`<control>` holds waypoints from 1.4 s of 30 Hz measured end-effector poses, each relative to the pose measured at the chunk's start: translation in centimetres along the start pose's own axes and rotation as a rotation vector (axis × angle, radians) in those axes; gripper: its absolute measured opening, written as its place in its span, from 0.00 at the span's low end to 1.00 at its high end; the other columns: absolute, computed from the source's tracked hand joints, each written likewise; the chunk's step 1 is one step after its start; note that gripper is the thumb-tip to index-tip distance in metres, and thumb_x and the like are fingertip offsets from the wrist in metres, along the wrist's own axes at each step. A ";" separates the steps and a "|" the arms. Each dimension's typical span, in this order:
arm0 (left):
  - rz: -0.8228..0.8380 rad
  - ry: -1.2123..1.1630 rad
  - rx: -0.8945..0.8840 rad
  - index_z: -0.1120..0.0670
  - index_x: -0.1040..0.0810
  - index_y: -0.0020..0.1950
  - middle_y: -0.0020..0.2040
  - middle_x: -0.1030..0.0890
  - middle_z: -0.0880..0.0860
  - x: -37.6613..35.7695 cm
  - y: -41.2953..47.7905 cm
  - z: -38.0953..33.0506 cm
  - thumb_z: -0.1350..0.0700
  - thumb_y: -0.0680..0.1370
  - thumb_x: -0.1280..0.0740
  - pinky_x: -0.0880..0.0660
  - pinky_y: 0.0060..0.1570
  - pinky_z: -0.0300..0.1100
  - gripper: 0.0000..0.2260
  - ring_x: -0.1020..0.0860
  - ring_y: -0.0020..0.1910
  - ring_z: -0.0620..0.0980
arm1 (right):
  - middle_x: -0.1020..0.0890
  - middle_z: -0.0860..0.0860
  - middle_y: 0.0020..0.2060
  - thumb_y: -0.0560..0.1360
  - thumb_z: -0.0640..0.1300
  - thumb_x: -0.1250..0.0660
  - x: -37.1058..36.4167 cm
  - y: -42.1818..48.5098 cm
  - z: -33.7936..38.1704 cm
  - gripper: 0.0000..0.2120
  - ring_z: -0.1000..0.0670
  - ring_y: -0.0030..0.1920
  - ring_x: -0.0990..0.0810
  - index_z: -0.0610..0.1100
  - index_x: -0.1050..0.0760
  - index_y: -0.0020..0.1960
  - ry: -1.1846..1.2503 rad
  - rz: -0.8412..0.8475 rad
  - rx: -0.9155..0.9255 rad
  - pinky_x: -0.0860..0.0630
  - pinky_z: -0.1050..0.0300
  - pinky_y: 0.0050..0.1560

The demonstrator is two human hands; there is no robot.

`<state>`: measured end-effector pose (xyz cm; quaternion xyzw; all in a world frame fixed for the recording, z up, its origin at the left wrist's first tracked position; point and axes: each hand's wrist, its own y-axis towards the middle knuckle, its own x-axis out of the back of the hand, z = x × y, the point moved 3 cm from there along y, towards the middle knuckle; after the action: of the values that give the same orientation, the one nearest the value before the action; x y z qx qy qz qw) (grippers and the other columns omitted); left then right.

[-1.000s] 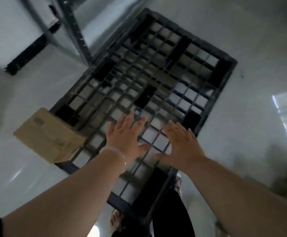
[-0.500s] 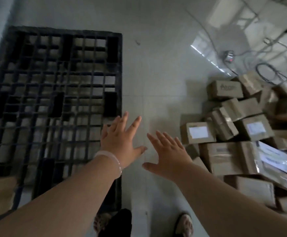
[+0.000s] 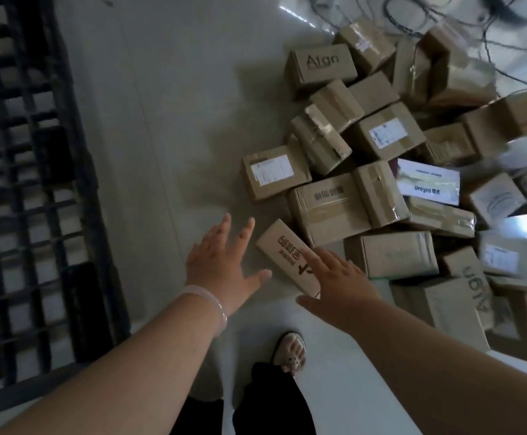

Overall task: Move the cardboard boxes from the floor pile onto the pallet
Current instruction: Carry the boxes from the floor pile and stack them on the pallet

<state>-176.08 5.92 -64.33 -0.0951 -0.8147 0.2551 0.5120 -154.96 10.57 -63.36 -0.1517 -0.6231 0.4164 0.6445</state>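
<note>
Seen from above, both hands reach out empty with fingers spread: the left hand (image 3: 221,265) over bare floor, the right hand (image 3: 342,287) over the near end of a narrow printed cardboard box (image 3: 285,254). I cannot tell whether it touches the box. The box lies at the near edge of the floor pile (image 3: 384,136), its long axis running from far-left to near-right between the hands. The black grid pallet (image 3: 52,171) lies well apart to the left.

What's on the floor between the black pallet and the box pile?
Bare pale floor, as the head view shows; nothing lies between pallet and pile. Only the open left hand reaches above that strip.
</note>
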 end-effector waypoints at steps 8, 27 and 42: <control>0.098 -0.078 0.021 0.36 0.62 0.77 0.80 0.59 0.49 -13.5 5.2 -2.0 0.30 0.74 0.39 0.46 0.74 0.53 0.41 0.53 0.78 0.54 | 0.56 0.53 0.80 0.73 0.66 0.33 -8.3 8.4 -8.9 0.49 0.45 0.79 0.55 0.58 0.63 0.79 -0.016 0.050 -0.061 0.53 0.42 0.76; 0.316 -0.370 0.181 0.35 0.63 0.77 0.80 0.56 0.47 -31.1 12.3 0.9 0.42 0.80 0.39 0.38 0.73 0.56 0.36 0.46 0.78 0.54 | 0.37 0.50 0.76 0.75 0.58 0.32 -23.0 19.4 -11.1 0.50 0.48 0.64 0.25 0.70 0.74 0.72 0.325 0.088 -0.067 0.25 0.53 0.56; -0.023 -0.387 0.114 0.29 0.60 0.74 0.78 0.48 0.47 -23.8 9.7 3.4 0.44 0.76 0.31 0.32 0.69 0.52 0.41 0.38 0.73 0.54 | 0.35 0.52 0.75 0.76 0.42 0.31 -18.3 18.2 -3.7 0.54 0.50 0.70 0.31 0.66 0.75 0.73 0.770 -0.087 -0.128 0.28 0.54 0.61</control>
<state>-169.18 3.20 -89.15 -0.0057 -0.8832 0.3084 0.3532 -155.57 9.51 -89.39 -0.3104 -0.3663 0.2615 0.8373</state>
